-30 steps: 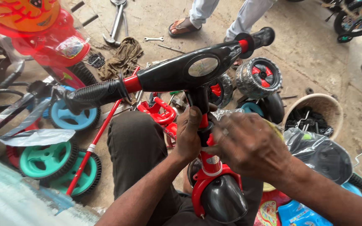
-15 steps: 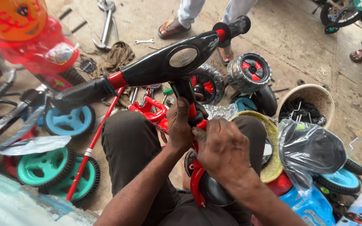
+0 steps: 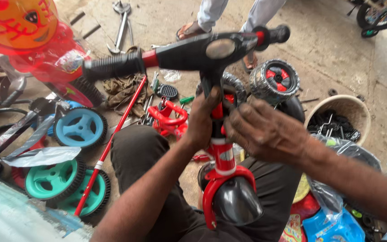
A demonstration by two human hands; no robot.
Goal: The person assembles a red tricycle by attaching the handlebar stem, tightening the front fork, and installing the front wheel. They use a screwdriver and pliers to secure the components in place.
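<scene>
A black toy-tricycle handlebar [image 3: 189, 51] with red rings and ribbed grips stands on a red steering stem [image 3: 222, 157] above a red fork and black front wheel [image 3: 236, 204] between my knees. My left hand [image 3: 202, 118] wraps the stem just under the handlebar. My right hand [image 3: 265, 130] grips the same spot from the right, fingers curled against the stem.
Blue and teal plastic wheels [image 3: 79, 127] and a long red rod [image 3: 113, 143] lie at left, beside a red and orange toy body [image 3: 36, 45]. Black and red wheels [image 3: 275, 80], a tub of parts [image 3: 339, 118] and plastic bags sit right. Another person's sandalled feet [image 3: 193, 30] stand beyond.
The view has shifted slightly, and the handlebar now sits a little higher and more level. Both hands stay on the stem under the handlebar.
</scene>
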